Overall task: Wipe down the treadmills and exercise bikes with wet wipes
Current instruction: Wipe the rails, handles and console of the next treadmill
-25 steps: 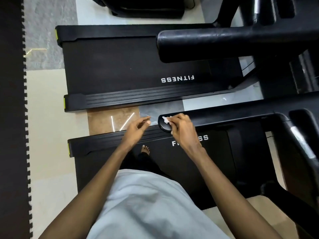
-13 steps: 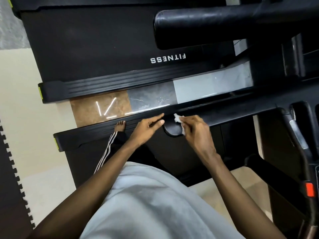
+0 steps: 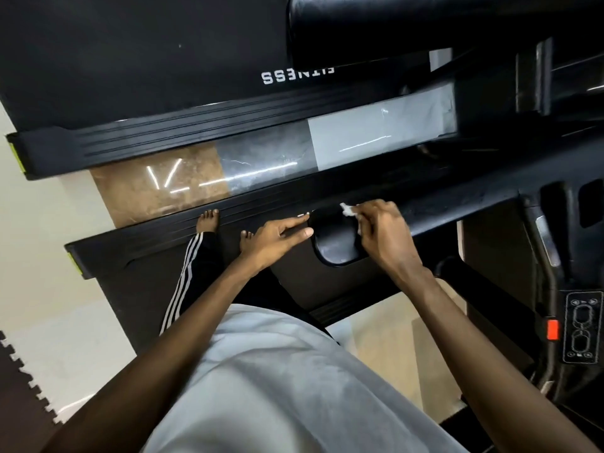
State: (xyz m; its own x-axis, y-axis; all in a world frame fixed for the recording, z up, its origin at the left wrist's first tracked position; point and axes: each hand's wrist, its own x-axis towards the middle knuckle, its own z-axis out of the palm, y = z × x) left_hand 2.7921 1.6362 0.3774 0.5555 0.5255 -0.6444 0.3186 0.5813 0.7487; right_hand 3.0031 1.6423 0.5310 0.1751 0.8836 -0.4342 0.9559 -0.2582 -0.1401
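Tiled gym floor (image 3: 376,135) shows between two black treadmills, and a barefoot person stands on the nearer treadmill (image 3: 137,289). Their right hand (image 3: 385,233) pinches a crumpled white wet wipe (image 3: 348,210) against the top of the rounded handrail end (image 3: 333,248). Their left hand (image 3: 277,237) lies with fingers straight and slightly apart, tips touching the handrail end's left edge.

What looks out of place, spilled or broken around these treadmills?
Nothing stands out. The right hand holds a white wipe against the black handrail end; the left hand reaches flat beside it. The bright floor streaks look like light reflections.
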